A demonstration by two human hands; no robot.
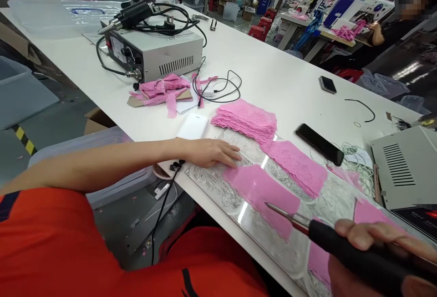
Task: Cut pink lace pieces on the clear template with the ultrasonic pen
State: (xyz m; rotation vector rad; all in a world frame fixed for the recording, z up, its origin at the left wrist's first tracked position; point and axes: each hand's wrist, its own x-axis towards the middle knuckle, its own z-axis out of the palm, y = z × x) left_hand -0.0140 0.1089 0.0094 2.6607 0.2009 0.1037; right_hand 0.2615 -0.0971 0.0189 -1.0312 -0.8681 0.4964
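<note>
My left hand (211, 152) lies flat, palm down, fingers stretched, on the clear plastic template (211, 187) with cut-out openings. Its fingertips reach the edge of a pink lace-edged fabric piece (262, 192) seen on the template. In my right hand (372, 242) is a soldering-iron-like tool (341, 238) with a black handle and a pointed metal tip. The tip hangs over that pink piece; whether it touches cannot be told. A layered stack of pink lace (246, 119) sits beyond my left hand, with another pink stack (297, 165) to its right. More pink fabric (319, 256) lies partly behind the tool.
A grey control box (170, 55) with a black handpiece (133, 14) on top stands at the back left. Tied pink lace (164, 89), a cable (221, 92), a white phone-like slab (193, 126), and a black phone (319, 143) lie around. Another box (406, 165) stands right. A co-worker sits behind.
</note>
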